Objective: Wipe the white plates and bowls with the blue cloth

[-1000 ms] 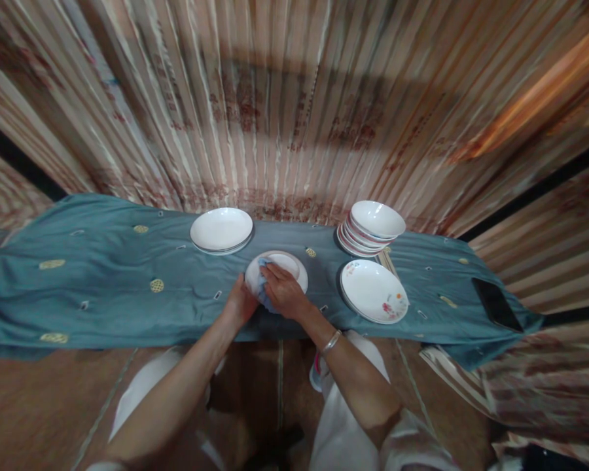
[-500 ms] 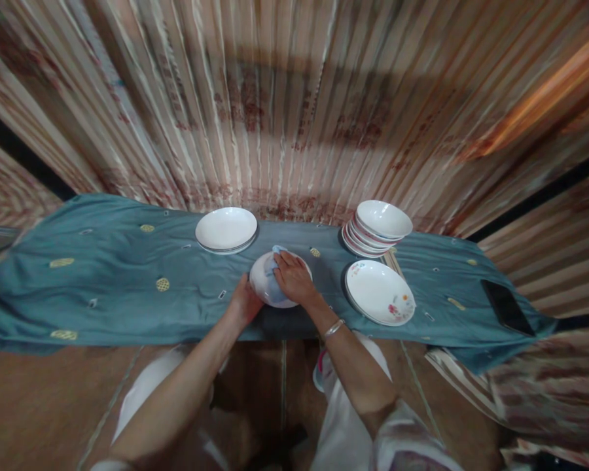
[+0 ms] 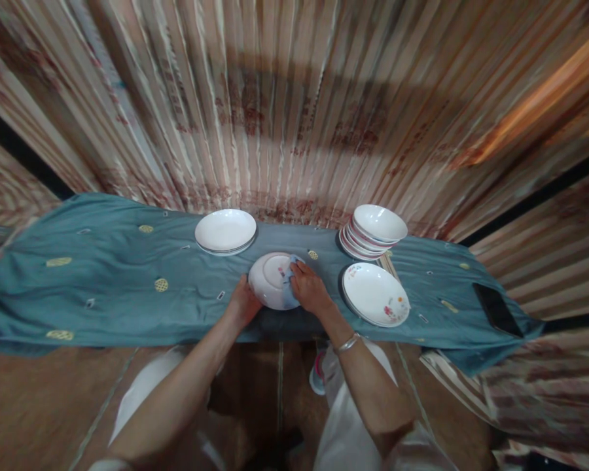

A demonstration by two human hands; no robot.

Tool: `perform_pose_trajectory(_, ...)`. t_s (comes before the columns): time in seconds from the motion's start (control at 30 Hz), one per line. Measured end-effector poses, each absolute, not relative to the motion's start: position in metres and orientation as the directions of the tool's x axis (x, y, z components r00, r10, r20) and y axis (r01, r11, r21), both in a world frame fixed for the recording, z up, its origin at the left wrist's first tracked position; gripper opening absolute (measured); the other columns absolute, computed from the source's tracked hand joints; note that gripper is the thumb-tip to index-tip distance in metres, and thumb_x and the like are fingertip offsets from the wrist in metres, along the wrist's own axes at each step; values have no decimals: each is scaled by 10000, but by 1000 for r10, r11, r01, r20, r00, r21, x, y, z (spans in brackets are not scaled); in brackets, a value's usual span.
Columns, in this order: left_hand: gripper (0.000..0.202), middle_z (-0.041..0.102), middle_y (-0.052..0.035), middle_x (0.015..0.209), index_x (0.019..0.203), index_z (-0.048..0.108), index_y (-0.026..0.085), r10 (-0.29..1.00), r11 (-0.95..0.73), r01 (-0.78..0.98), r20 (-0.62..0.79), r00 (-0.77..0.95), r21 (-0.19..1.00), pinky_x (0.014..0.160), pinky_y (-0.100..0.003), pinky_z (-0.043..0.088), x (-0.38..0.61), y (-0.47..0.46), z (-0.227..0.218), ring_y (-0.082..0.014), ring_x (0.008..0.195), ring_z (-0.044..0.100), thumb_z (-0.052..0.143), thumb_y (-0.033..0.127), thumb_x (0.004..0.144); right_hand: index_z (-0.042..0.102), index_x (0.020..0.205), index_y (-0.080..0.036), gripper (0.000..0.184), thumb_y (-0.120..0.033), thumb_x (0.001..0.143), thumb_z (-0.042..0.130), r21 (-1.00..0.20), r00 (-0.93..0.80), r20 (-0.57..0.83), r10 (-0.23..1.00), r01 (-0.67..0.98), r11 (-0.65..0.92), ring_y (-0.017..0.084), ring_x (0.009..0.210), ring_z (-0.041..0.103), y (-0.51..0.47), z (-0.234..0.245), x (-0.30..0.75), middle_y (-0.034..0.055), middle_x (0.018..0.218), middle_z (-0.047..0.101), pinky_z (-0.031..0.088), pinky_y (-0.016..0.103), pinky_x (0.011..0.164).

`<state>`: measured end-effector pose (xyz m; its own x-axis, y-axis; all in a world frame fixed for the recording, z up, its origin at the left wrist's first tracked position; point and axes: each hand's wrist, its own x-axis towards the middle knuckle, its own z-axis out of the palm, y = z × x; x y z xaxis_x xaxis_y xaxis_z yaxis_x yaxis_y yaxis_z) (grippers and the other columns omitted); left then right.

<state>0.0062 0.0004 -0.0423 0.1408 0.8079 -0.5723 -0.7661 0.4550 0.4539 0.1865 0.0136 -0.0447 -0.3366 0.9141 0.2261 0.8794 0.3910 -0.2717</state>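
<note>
A white plate [image 3: 267, 275] is held bottom up above the front of the cloth-covered table, its foot ring and a small printed mark showing. My left hand [image 3: 244, 302] grips its left edge, the fingers partly hidden beneath it. Bunched under my right hand [image 3: 310, 286] is a light blue cloth [image 3: 290, 275], pressed against the right part of the plate's underside. The fingers of that hand are closed on the cloth.
Stacked white plates [image 3: 226, 230] lie at the back left. To the right stand a stack of bowls [image 3: 379, 224] and, nearer me, flower-printed plates [image 3: 375, 294]. A black phone [image 3: 497, 309] rests at the right end of the teal tablecloth [image 3: 112, 281]. A curtain [image 3: 285, 118] hangs behind.
My right hand has slid with the cloth from the middle of the plate's underside to its right edge, baring the foot ring. My left hand keeps its grip.
</note>
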Motion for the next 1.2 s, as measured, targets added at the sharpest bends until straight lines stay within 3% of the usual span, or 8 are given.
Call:
perform_pose_trajectory(0.3,519,777,-122,1077,1375,563,105,833,428,-784,-533,148,451,1017,-386,511,9,-3,-37,-260,1113,696,244,341,1041,679,1167,-109,318,-94,925,473,-235,-393,218,893,867,439,257,1209,612,-18,-30,191,170,1221,686,468,433,1107)
perform_pose_trajectory(0.4,464,782,-103,1081,1392,564,160,856,400,-806,-493,157,437,990,-397,524,10,-3,-38,-275,1103,703,322,296,1021,698,1116,-135,308,-56,891,502,-245,-439,253,862,833,496,251,1161,636,-26,-28,192,147,1147,714,497,434,1073)
perform_pose_trajectory(0.63,472,775,-121,1100,1409,556,183,857,387,-819,-494,149,424,998,-422,526,13,-4,-34,-283,1137,692,337,288,1004,664,1243,-139,402,-36,904,474,-275,-545,359,758,714,644,246,1233,614,-35,-37,174,147,1240,691,498,450,1104)
perform_pose_trajectory(0.87,512,782,-145,1005,1396,549,92,849,388,-822,-509,143,416,978,-379,528,12,-4,-37,-269,1049,720,252,291,1029,606,1349,-98,430,-68,952,441,-204,-630,358,689,667,716,257,1385,495,-25,-42,151,181,1382,613,446,463,1168)
perform_pose_trajectory(1.0,420,780,-109,951,1294,615,134,855,363,-841,-502,129,401,968,-368,532,7,-1,-46,-247,988,729,318,217,1008,584,1359,-59,427,-68,954,451,-183,-647,333,686,669,720,272,1401,475,-14,-43,139,209,1389,602,417,470,1180)
perform_pose_trajectory(1.1,367,770,-69,863,1154,662,163,851,357,-837,-513,108,415,966,-346,529,5,0,-50,-224,966,728,329,192,1004,581,1358,-82,415,-86,963,455,-179,-633,320,705,691,701,269,1402,471,-7,-42,130,191,1397,600,405,468,1177)
perform_pose_trajectory(1.2,353,770,-74,904,1079,673,152,857,360,-833,-502,117,421,963,-332,526,4,-1,-49,-215,981,720,332,210,1008,591,1340,-108,388,-114,982,441,-188,-590,307,746,731,656,261,1398,470,0,-40,122,176,1400,601,413,455,1158)
